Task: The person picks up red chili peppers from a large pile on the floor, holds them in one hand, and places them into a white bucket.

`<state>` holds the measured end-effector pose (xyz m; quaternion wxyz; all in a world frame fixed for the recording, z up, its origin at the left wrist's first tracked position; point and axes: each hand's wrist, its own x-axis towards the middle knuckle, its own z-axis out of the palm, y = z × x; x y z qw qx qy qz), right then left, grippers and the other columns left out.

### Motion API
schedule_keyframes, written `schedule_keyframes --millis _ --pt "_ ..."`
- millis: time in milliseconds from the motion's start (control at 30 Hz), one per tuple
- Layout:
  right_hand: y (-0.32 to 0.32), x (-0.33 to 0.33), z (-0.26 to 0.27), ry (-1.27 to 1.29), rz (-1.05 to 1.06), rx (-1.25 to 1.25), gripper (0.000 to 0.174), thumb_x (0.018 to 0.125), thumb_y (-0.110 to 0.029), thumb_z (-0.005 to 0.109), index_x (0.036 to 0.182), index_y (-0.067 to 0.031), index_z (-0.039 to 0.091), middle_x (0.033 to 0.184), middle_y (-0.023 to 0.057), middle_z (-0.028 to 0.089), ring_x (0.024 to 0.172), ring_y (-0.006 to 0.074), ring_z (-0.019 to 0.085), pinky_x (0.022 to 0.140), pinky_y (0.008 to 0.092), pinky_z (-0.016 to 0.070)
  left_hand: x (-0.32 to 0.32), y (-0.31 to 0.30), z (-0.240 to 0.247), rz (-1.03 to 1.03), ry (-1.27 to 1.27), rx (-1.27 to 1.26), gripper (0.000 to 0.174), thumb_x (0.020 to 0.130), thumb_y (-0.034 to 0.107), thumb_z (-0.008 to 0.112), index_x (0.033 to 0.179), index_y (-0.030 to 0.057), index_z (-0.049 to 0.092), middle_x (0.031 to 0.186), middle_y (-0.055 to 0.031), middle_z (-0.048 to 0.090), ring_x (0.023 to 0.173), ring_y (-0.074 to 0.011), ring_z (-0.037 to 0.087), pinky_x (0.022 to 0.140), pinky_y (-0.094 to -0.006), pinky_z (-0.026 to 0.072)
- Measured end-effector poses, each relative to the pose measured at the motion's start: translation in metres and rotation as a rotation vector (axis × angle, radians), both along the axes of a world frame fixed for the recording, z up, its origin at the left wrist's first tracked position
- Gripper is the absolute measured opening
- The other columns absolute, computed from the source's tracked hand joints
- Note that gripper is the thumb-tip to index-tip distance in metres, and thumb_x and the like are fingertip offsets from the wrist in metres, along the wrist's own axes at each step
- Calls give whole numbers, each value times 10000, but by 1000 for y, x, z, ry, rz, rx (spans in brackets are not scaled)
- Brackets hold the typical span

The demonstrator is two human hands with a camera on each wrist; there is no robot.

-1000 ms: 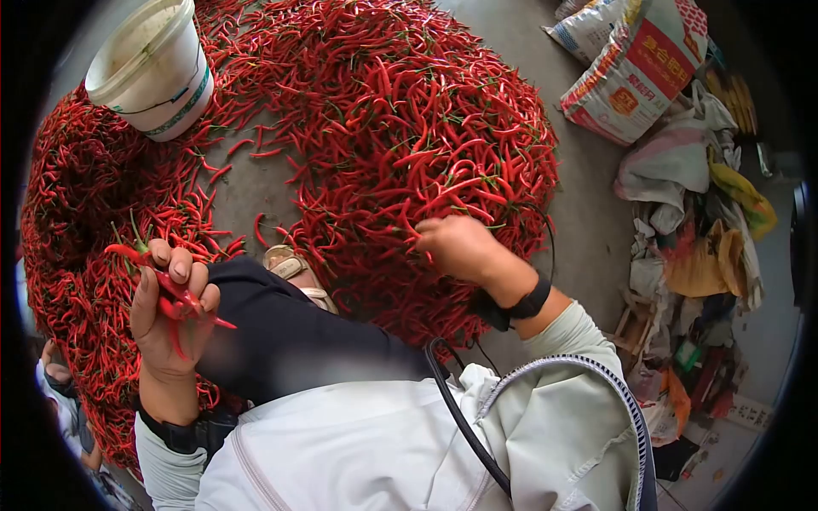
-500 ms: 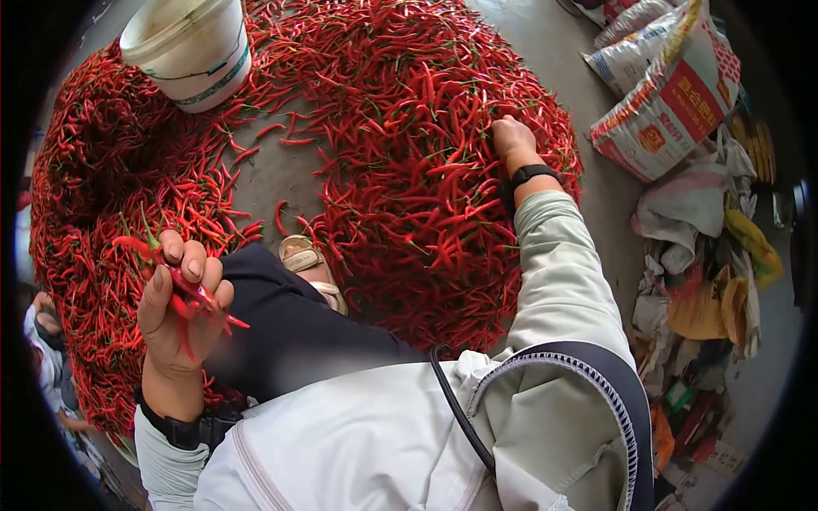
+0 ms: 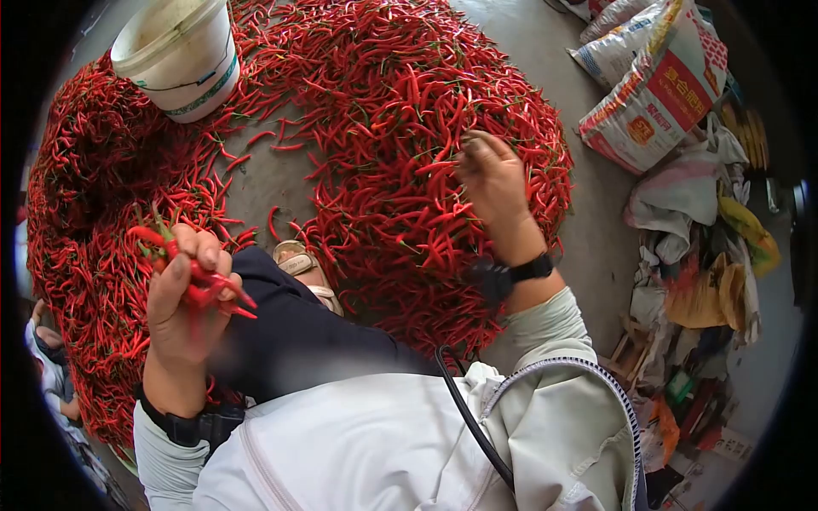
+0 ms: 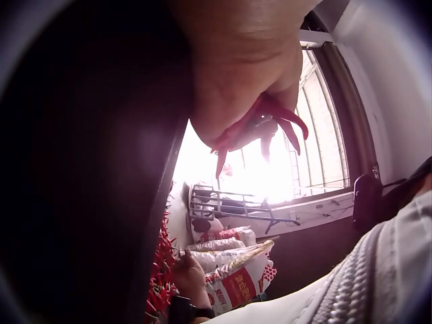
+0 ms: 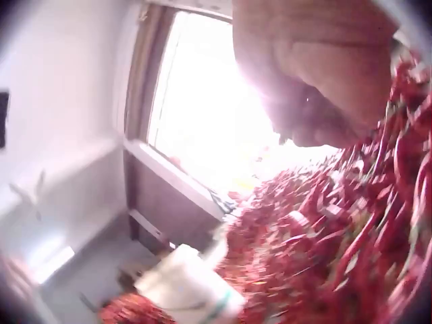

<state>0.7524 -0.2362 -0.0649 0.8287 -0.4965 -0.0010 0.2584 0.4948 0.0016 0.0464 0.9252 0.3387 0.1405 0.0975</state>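
Observation:
Several red chilies with green stems (image 3: 200, 285) are gripped in my left hand (image 3: 192, 298), raised beside the dark-trousered knee; their red tips (image 4: 290, 121) hang below the fingers in the left wrist view. My right hand (image 3: 496, 183) is over the right part of the big chili pile (image 3: 400, 128), its fingers bent inward. The right wrist view shows the same hand (image 5: 317, 74) just above the chilies (image 5: 324, 229); whether something small is between the fingertips cannot be made out.
A white bucket (image 3: 183, 64) stands on chilies at the upper left. Printed sacks (image 3: 660, 102) and crumpled bags (image 3: 682, 200) lie to the right. A sandalled foot (image 3: 307, 272) rests beside the pile. Part of another person (image 3: 53, 358) shows at the left edge.
My right hand reached out to the far right of the pile, then came back a little toward my body. The left hand stays around its chilies, shifted slightly; the head view shifted too.

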Motion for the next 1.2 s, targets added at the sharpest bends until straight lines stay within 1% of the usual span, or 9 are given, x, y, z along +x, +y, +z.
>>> schedule_keyframes --millis 100,267,500,633,833,967,1100,1167,1200 --pt "42 -56 41 -49 229 137 144 806 -6 537 945 2 570 845 92 613 732 152 601 631 258 507 13 -11 4 16 164 125 155 843 109 545 921 64 418 849 -44 473 693 -116 493 601 -258 484" --pt "101 -126 73 -312 487 205 176 747 39 618 895 -5 533 801 33 586 730 76 570 633 197 475 29 -35 5 90 281 64 264 832 110 569 1062 43 457 806 -39 526 607 -108 538 541 -230 487" --pt "120 -91 79 -321 865 188 140 771 28 595 902 22 545 806 61 605 732 87 575 653 205 476 21 -14 -8 85 197 54 123 863 169 530 887 55 488 741 -26 511 578 -83 513 534 -211 467" --pt "135 -56 63 -166 882 258 135 759 45 588 888 25 555 835 101 622 770 168 621 695 287 528 22 -10 -6 151 201 0 141 873 182 509 814 62 465 698 -18 471 538 -67 464 524 -208 452" --pt "143 -74 63 -121 962 271 184 750 39 613 927 28 563 859 79 605 794 144 597 708 290 520 27 -4 -9 200 175 -36 159 876 180 498 790 54 453 670 -25 460 514 -68 460 512 -210 435" --pt "151 -104 67 -242 873 281 132 731 64 605 854 20 583 793 21 603 743 62 566 651 209 479 21 -3 -10 228 159 -57 130 873 170 503 820 54 475 678 -17 501 520 -63 478 513 -212 449" --pt "166 -130 86 -422 709 188 119 695 77 609 791 11 588 759 30 604 697 69 571 601 207 465 7 2 -3 391 139 -101 156 849 145 544 961 42 511 680 3 536 541 -52 497 511 -208 447" --pt "179 -140 99 -877 659 0 170 644 50 639 796 -10 592 717 56 592 670 110 588 590 230 463 -9 8 6 473 158 -97 174 843 135 553 986 40 527 685 16 549 557 -45 507 518 -203 448" --pt "188 -149 110 -990 658 -71 191 604 23 634 783 -23 586 705 100 577 658 202 598 590 277 467 -19 11 9 527 110 -57 156 825 123 573 952 37 543 699 8 556 562 -49 510 522 -195 443"
